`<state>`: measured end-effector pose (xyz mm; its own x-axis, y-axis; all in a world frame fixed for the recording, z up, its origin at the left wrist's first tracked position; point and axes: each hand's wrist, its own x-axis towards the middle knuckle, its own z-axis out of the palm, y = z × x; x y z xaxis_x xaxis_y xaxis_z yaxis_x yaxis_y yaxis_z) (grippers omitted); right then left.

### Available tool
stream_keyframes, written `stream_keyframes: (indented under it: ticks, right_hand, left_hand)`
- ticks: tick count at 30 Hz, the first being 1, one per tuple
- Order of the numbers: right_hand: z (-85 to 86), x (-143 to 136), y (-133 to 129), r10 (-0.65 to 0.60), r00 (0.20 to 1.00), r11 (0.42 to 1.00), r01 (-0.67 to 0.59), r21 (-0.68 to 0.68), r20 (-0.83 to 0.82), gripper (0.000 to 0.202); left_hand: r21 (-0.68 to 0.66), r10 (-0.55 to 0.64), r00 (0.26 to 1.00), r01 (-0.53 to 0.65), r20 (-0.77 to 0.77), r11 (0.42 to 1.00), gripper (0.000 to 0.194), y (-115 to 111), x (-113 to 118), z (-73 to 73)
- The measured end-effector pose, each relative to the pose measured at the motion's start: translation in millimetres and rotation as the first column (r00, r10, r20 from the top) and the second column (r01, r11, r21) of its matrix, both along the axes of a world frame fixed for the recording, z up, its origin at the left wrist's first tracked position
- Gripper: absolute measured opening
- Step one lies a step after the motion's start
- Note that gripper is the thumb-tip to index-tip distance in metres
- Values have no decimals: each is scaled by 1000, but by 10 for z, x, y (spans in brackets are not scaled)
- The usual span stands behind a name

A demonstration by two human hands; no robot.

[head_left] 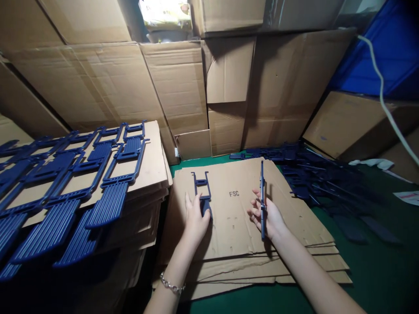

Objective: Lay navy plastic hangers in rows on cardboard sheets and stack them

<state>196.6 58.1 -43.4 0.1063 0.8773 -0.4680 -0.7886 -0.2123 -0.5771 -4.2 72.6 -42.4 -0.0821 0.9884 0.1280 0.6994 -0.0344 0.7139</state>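
On the cardboard sheets (242,235) lies a dark blue plastic frame (204,197) with two small prongs at its far end. My left hand (197,218) grips the near end of this frame, thumb on its right side. To the right, my right hand (271,218) holds up a second dark blue plastic part (262,198), seen edge-on as a thin upright strip. Its fingers are curled behind the part, and its flat face is turned out of sight.
Rows of blue plastic frames with ribbed flaps (108,203) cover a cardboard stack (153,170) at left. A dark heap of similar parts (294,161) lies at right on the green surface (386,270). Cardboard walls (176,91) rise behind; a white cable (381,87) hangs at right.
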Motion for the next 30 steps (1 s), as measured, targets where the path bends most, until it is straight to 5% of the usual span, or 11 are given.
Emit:
stream_keyframes:
  ticks: [2,5,10,19,23,26,30]
  right_hand:
    - [-26,-13,2,21,1000,1000,-21,6,19,16]
    - [-39,-23,3,45,998,999,-46,27,48,20]
    - [7,11,-4,102,994,995,-100,-29,50,26]
    - [-49,84,30,49,997,998,-50,25,59,26]
    - [-42,95,29,74,997,996,-75,42,16,31]
    - [-12,95,17,86,996,996,-86,28,29,34]
    - [-26,81,13,100,994,995,-101,29,35,35]
  left_hand:
    - [-5,29,960,-31,-280,999,58,-20,-23,30]
    - [-173,76,878,-176,-472,969,73,-33,-64,55]
    - [-387,4,847,-248,-532,888,82,15,-73,55]
    - [-333,43,849,-253,-527,908,78,-64,64,61]
    - [-144,-50,841,-33,-539,989,52,-53,-6,12]
    - [-104,-223,821,198,-526,975,50,3,-63,-60]
    - [-116,-211,854,177,-475,977,50,67,-95,-134]
